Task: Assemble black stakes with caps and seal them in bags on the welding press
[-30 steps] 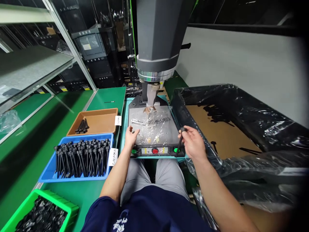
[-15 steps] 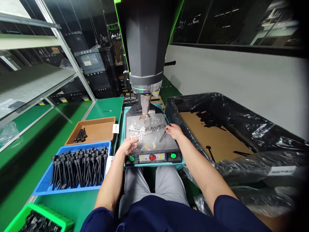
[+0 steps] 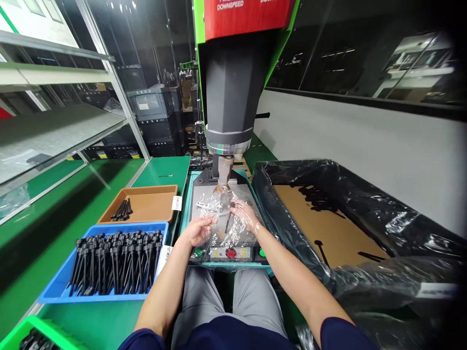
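My left hand [image 3: 199, 230] pinches the edge of a clear plastic film [image 3: 233, 233] and lifts it off the machine's metal base plate [image 3: 199, 201]. Under that film my right hand [image 3: 245, 214] is closed on a long black screw-like part [image 3: 228, 222], held just in front of the press head [image 3: 225, 171]. The film covers my right hand and blurs its fingers. A red button [image 3: 230, 253] and a green button [image 3: 261, 253] sit on the panel at the plate's near edge.
A blue tray [image 3: 58, 288] with several black screw parts lies at left, a brown tray [image 3: 153, 204] with a few more behind it. A green bin [image 3: 22, 335] is at the bottom left. A black-lined cardboard box [image 3: 328, 228] stands at right.
My right hand has carried the black part from the right panel edge leftward and forward, under the film. My left hand has lifted the film's edge. The view has tilted upward.
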{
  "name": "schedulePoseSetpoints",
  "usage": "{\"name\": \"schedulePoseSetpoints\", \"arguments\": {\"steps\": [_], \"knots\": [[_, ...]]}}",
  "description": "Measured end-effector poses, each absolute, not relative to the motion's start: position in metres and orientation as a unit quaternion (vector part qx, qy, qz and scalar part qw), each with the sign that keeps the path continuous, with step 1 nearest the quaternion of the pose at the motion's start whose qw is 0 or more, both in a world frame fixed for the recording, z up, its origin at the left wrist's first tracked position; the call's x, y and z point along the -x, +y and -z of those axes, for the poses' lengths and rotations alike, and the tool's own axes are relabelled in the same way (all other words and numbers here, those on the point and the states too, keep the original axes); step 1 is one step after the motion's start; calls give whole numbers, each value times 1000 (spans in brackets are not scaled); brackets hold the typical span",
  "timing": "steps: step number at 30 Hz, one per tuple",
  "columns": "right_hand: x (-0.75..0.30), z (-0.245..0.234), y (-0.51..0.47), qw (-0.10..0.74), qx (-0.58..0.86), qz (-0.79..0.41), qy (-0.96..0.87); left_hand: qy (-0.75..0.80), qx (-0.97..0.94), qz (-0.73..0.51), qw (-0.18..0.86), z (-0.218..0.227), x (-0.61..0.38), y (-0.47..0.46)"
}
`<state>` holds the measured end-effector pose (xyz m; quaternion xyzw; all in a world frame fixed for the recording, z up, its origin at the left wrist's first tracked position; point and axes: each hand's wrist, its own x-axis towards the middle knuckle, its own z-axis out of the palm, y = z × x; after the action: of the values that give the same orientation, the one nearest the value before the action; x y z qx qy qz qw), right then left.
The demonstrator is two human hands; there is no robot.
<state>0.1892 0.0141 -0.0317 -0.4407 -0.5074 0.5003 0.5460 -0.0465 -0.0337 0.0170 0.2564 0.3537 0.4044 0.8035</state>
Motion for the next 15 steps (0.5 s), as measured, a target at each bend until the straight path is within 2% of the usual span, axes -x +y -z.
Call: {"name": "schedulePoseSetpoints", "arguments": {"steps": [7,15], "knots": [[-194,1,43,594,469,-307,-577,364,-310,-407,778,-28,46,-33],[-181,-23,59,593,472,-293,-583,373,-326,-414,764,-35,45,-25]]}}
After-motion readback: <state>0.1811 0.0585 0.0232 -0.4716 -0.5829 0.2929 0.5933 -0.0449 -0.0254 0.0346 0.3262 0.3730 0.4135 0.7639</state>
